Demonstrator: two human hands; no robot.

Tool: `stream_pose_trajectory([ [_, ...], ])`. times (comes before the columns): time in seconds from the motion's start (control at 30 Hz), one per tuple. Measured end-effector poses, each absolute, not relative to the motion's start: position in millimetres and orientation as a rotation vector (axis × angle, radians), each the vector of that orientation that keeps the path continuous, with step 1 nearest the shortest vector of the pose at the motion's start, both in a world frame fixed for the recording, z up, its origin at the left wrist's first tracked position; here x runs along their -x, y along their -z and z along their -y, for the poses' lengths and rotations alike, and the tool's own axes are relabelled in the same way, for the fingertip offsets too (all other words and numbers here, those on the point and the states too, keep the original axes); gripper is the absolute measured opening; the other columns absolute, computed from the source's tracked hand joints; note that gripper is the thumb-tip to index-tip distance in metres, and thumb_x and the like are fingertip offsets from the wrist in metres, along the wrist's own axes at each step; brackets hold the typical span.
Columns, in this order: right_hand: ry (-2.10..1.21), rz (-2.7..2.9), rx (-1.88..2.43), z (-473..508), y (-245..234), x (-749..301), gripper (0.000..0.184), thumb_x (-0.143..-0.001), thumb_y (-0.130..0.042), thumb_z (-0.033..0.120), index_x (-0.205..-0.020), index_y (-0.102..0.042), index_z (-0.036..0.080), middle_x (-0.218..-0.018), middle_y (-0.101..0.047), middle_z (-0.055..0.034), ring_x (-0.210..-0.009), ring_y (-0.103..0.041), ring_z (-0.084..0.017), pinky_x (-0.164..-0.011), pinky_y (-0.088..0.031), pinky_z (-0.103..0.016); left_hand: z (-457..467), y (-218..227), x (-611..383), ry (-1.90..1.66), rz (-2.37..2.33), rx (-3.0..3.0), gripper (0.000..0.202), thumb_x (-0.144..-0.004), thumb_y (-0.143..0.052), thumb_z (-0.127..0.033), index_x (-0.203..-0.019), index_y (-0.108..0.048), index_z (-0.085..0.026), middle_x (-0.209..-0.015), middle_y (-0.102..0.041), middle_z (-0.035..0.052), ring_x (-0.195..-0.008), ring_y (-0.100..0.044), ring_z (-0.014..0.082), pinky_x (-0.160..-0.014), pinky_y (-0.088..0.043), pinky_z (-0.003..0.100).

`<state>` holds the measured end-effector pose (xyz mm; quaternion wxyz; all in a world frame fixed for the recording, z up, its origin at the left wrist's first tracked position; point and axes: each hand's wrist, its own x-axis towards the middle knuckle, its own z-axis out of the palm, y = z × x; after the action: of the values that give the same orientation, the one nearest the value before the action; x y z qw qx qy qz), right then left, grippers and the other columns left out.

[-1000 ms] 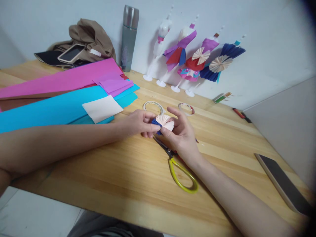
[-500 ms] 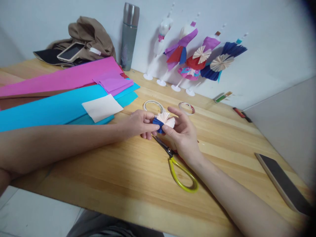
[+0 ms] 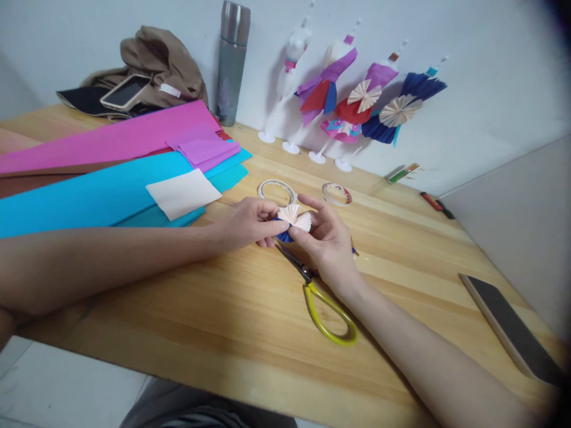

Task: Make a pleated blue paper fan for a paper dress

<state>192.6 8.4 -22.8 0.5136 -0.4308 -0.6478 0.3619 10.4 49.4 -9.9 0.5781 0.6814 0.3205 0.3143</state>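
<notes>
Between my two hands is a small pleated paper rosette, cream on its upper and right parts and dark blue at the lower left. My left hand pinches its left side, thumb across the front. From the right, my right hand grips it between thumb and fingers, with the index finger raised and apart. The fingers partly cover the blue pleats. Just below lie scissors with yellow handles, their dark blades pointing up toward the rosette and partly under my right hand.
Rolls of tape lie beyond my hands. Folded coloured paper and a cream sheet cover the left. Mannequin stands in paper dresses and a flask line the wall. A phone-like device lies at right.
My left thumb now covers more of the blue pleats, and the rosette has tilted slightly between my fingers. The whole view has shifted a little.
</notes>
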Motion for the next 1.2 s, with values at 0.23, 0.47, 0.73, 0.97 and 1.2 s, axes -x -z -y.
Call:
stream_pose_trajectory([
  [0.23,-0.926,1.539,0.991,-9,25,-192,0.053,-0.08,-0.076,0.034,-0.128,-0.053,0.029,-0.094,-0.068,-0.0026,-0.082,-0.067,-0.021,-0.073,-0.057,-0.04,-53,5,-11,-0.73,-0.826,-1.467,0.012,-0.085,-0.063,-0.023,-0.078,-0.065,-0.014,-0.06,-0.067,0.0004,-0.055,-0.065,0.0112,-0.054,-0.052,0.02],
  [0.47,-0.921,1.539,1.001,-12,29,-195,0.058,-0.081,-0.074,0.032,-0.132,-0.047,0.03,-0.089,-0.069,-0.0007,-0.075,-0.066,-0.019,-0.066,-0.055,-0.036,-52,2,-11,-0.757,-0.871,-1.406,0.01,-0.086,-0.063,-0.022,-0.081,-0.067,-0.014,-0.062,-0.069,0.001,-0.058,-0.066,0.0117,-0.058,-0.052,0.022],
  [0.73,-1.009,1.504,0.993,-8,26,-190,0.061,-0.08,-0.075,0.033,-0.133,-0.045,0.029,-0.084,-0.067,0.0012,-0.07,-0.065,-0.019,-0.063,-0.055,-0.035,-53,3,-12,-0.694,-0.801,-1.468,0.013,-0.077,-0.069,-0.026,-0.074,-0.063,-0.015,-0.063,-0.064,-0.0008,-0.058,-0.06,0.0104,-0.056,-0.048,0.021],
  [0.97,-0.902,1.692,1.01,-7,30,-190,0.062,-0.086,-0.069,0.035,-0.141,-0.04,0.032,-0.083,-0.065,0.0001,-0.068,-0.064,-0.019,-0.06,-0.054,-0.036,-54,6,-10,-0.706,-0.833,-1.606,0.019,-0.076,-0.067,-0.033,-0.071,-0.064,-0.015,-0.057,-0.058,-0.0023,-0.055,-0.053,0.0097,-0.053,-0.04,0.021],
  [1.2,-0.953,1.613,1.127,0,14,-187,0.061,-0.086,-0.067,0.035,-0.141,-0.041,0.031,-0.081,-0.061,-0.0012,-0.067,-0.06,-0.02,-0.061,-0.051,-0.038,-56,6,-11,-0.761,-0.851,-1.479,0.017,-0.074,-0.068,-0.03,-0.074,-0.065,-0.014,-0.058,-0.061,-0.0027,-0.054,-0.056,0.0086,-0.055,-0.043,0.02],
])
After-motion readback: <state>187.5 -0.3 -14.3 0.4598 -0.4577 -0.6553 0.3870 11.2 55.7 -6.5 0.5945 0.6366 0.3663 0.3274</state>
